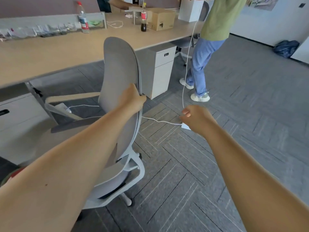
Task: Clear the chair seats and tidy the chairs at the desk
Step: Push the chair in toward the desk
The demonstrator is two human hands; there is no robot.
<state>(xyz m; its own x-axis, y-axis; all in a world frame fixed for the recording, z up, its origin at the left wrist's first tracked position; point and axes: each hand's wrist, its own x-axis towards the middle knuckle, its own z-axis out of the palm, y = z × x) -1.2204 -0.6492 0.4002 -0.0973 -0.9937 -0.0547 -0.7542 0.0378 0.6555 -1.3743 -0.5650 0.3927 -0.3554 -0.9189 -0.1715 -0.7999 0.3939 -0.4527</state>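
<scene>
A grey office chair (119, 67) stands side-on in front of the long wooden desk (50, 52), its backrest toward me. My left hand (132, 99) grips the right edge of the backrest. My right hand (196, 118) is closed on a thin white cable (187, 61) and a small white adapter (186, 126) to the right of the chair. The cable runs up toward another person and also trails left behind the chair to a white object (64, 107) near the seat. A second grey chair (185, 41) is tucked at the desk further back.
A person in a green shirt and blue trousers (205, 52) stands right of the desk. A white drawer cabinet (160, 69) stands under the desk. Bottles (83, 19), a cardboard box (161, 19) and a white box (190, 9) sit on the desk. A dark bag (286, 47) lies at the far wall.
</scene>
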